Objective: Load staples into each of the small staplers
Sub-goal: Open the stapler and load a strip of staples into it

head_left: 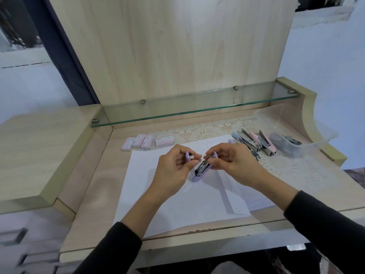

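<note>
Fingers of our left hand and right hand pinch the opened lilac stapler above the paper; staple boxes and other staplers lie beyond the paper.

Both arms wear long black sleeves, left sleeve at 7 o'clock, right sleeve at 4 o'clock, ending above bare wrists. Hands ungloved, no rings visible.

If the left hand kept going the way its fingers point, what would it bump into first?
Probably the right hand. The left hand points its fingers right across the open purple stapler both hands hold, fingertips almost meeting, though the exact gap is unclear.
</note>
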A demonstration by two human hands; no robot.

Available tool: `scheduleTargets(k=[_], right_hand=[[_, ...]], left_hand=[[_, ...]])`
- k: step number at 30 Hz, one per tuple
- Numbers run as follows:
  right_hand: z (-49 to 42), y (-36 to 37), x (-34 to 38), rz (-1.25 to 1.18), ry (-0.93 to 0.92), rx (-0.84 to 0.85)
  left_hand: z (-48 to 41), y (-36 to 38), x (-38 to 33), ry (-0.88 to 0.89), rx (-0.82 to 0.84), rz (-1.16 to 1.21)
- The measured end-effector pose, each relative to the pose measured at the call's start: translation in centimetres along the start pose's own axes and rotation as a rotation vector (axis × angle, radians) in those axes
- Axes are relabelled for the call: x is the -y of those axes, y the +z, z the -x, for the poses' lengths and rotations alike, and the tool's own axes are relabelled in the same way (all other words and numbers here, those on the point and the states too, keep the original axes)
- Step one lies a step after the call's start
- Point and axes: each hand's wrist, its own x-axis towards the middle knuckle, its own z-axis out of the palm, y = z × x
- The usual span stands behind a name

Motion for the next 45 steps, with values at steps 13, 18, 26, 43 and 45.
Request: scheduleTargets(k=[13, 18, 26, 43, 45], right_hand=[[0.7, -1.9, -1.2, 0.303, -0.076, -0.001], [0.8, -1.1, -2.0, 0.356, -0.17, -0.009], [0.9, 1.1, -3.5, 0.405, -0.223, -0.09], [1.1, 1.4, -4.1, 0.337, -0.119, -0.126], [1.0, 1.4, -4.2, 0.33, -0.133, -0.139]], left_hand=[[1.5, -3.3, 1.4, -0.012, -0.085, -0.08], [2.2, -4.7, 2.9, -0.037, -0.098, -0.165], [2.7, -5.0, 4.1, 0.066, 0.006, -0.534], [-0.7, -1.9, 4.1, 0.606, 0.413, -0.884], [-0.8, -2.1, 3.9, 0.599, 0.449, -0.904]])
